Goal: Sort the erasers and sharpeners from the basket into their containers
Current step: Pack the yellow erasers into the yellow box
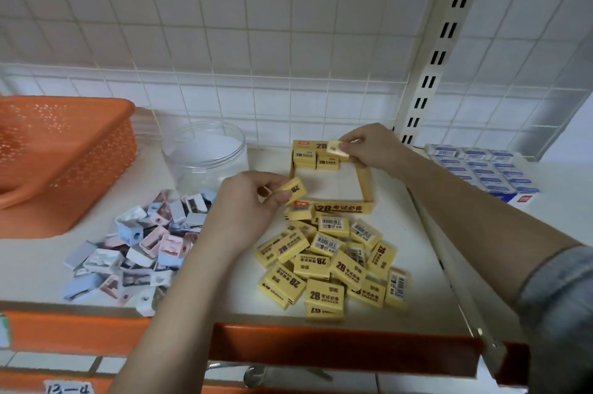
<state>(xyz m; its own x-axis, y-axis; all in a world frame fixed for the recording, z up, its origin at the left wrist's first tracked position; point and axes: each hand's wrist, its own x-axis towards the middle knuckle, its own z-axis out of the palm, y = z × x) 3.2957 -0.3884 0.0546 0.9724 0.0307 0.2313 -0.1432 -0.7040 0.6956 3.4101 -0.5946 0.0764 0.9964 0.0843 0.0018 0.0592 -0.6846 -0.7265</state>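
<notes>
Two bare forearms reach in over the white shelf (417,233), no rings, no watch, no bracelet in sight. The left hand (247,201) and its arm are uncovered throughout. Behind the right hand (372,146), a grey-blue denim-like sleeve (558,297) sits pushed up, cuff bunched at the shelf's right edge.

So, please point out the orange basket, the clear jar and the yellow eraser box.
orange basket (80,149), head view, on its perforated side wall.
clear jar (205,162), head view, on its transparent front wall.
yellow eraser box (343,208), head view, on its printed front wall.
</notes>
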